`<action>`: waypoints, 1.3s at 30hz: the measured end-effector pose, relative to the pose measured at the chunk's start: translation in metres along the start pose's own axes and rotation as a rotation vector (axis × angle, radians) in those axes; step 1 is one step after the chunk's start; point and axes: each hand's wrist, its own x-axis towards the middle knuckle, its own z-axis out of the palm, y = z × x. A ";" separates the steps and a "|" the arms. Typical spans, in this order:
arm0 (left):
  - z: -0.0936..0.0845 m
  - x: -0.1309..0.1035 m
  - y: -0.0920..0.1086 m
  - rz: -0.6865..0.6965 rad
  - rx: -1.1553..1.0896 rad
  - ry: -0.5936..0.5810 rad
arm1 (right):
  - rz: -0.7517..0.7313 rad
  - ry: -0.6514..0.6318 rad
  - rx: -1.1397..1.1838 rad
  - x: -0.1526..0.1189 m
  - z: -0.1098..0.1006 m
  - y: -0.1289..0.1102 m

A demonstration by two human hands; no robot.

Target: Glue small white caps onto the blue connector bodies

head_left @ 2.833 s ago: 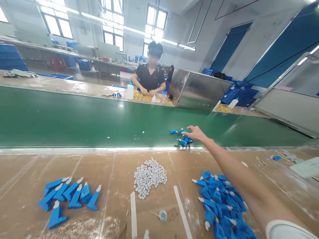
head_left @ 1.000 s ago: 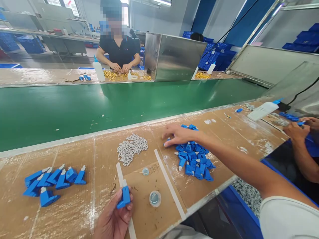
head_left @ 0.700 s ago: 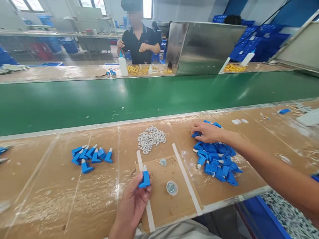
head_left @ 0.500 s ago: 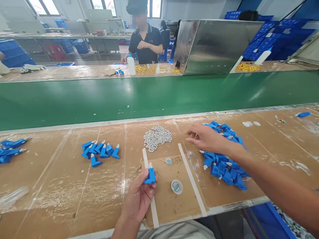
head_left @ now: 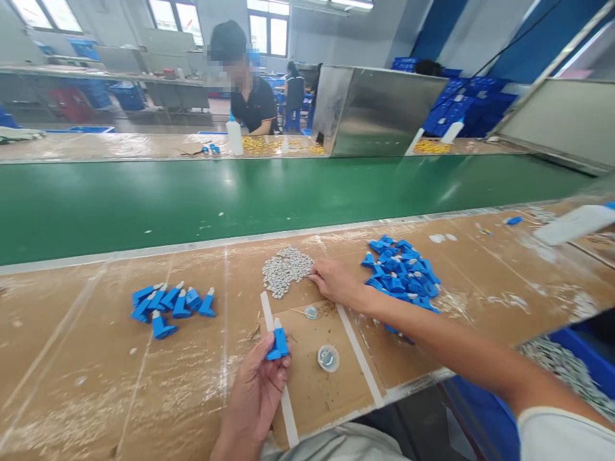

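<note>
Between the thumb and fingers of my left hand (head_left: 259,384) is a blue plastic part (head_left: 279,343) with a white tip pointing up. My right hand (head_left: 334,282) is at the right edge of a pile of small grey pieces (head_left: 284,271). Its fingers are pinched together there, and whether a piece is between them is too small to see. Below that hand lie a small dish of clear liquid (head_left: 311,312) with a thin stick and a larger round cup of clear liquid (head_left: 328,358).
More blue parts form a big heap (head_left: 403,269) on the right and a smaller group (head_left: 173,304) on the left. A green conveyor belt (head_left: 240,198) runs behind the cardboard-covered table. Across it sits a co-worker (head_left: 252,105) near a metal box (head_left: 379,112). A white bottle (head_left: 576,224) lies far right.
My right hand has moved left from the blue heap to the grey pile. The left hand still holds the blue part. The view has turned right, and the co-worker has leaned down.
</note>
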 end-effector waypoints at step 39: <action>0.067 -0.036 -0.007 -0.212 0.135 -0.258 | -0.040 0.197 1.039 -0.121 -0.064 -0.080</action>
